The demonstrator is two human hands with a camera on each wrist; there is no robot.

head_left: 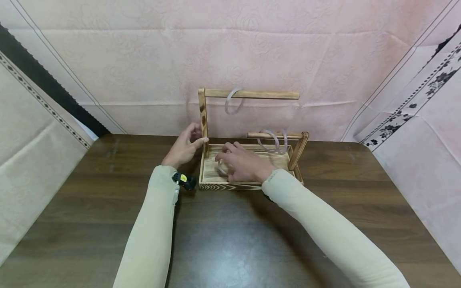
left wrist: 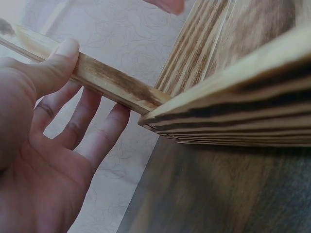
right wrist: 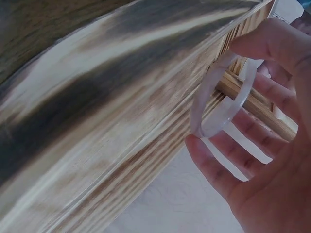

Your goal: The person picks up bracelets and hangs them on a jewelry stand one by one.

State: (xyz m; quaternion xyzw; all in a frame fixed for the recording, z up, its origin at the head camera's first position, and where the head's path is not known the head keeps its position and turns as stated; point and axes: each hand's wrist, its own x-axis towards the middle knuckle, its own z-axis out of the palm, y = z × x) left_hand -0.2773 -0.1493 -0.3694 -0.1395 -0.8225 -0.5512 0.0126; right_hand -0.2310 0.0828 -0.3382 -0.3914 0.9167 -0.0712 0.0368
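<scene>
A wooden display stand (head_left: 252,187) has a tray base, a tall post at left and a shorter one at right, each with a side bar. My left hand (head_left: 183,147) holds the tall post (left wrist: 114,80), thumb on one face and fingers behind it. Over the tray, my right hand (head_left: 246,163) pinches a pale translucent bangle (right wrist: 204,104) between thumb and fingers. One clear bangle (head_left: 227,105) hangs from the upper bar (head_left: 270,95). Two lilac bangles (head_left: 285,142) hang on the lower bar (head_left: 253,135).
The stand sits toward the far edge of a dark wooden table (head_left: 223,240). Pale patterned cloth (head_left: 144,60) hangs behind it and at both sides. The upper bar's right end is free, as is the lower bar's left end.
</scene>
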